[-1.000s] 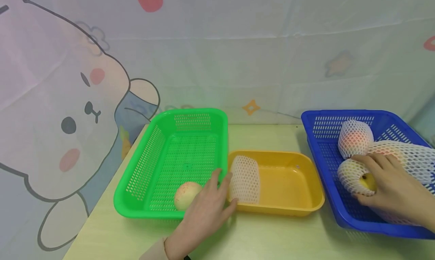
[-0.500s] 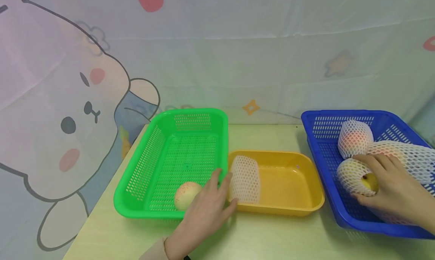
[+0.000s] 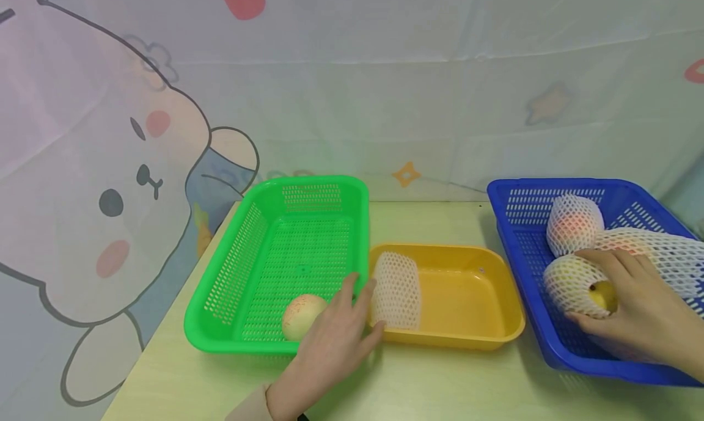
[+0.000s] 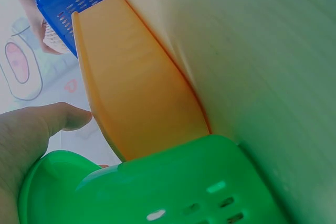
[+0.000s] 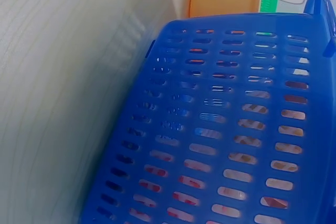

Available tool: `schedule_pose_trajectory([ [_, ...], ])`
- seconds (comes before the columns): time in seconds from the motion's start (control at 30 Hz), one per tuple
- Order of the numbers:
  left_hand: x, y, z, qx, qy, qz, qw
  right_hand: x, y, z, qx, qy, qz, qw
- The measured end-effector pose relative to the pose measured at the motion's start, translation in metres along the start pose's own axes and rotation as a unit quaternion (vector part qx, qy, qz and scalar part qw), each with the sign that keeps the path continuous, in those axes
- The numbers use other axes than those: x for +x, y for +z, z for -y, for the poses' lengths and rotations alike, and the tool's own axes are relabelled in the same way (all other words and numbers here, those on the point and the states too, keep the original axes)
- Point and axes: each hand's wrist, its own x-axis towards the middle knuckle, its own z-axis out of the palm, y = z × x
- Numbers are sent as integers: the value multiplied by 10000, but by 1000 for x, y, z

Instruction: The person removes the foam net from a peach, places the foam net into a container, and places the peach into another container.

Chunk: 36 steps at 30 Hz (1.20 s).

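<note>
In the head view my right hand (image 3: 640,308) is inside the blue basket (image 3: 519,286), fingers and thumb curved round a yellow fruit that looks like a pear (image 3: 572,285). White foam netting covers most of this fruit, leaving its dark-spotted end bare. Beside it lie a netted peach (image 3: 575,223) and another netted fruit (image 3: 627,242). My left hand (image 3: 337,335) rests over the near right corner of the green basket (image 3: 277,346), its fingers loosely spread and holding nothing. Partly behind that hand sits a bare peach (image 3: 302,317) in the green basket.
A yellow tray (image 3: 451,338) stands between the two baskets, with a loose foam net (image 3: 397,291) at its left end. All stand on a pale wooden table (image 3: 434,384) before a printed cloth (image 3: 418,103). The right wrist view shows mostly the blue basket's slotted wall (image 5: 210,119).
The netted yellow fruit has shifted and turned slightly in my right hand, its bare end now a little further right. My left hand stays where it was.
</note>
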Motion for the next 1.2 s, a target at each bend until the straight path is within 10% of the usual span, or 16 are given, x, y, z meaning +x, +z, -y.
schedule_pose_trajectory([
  [1.2, 0, 0, 0, -45, -59, 142, 9999, 0, -19, 23, 278, 1054, 11, 9940],
])
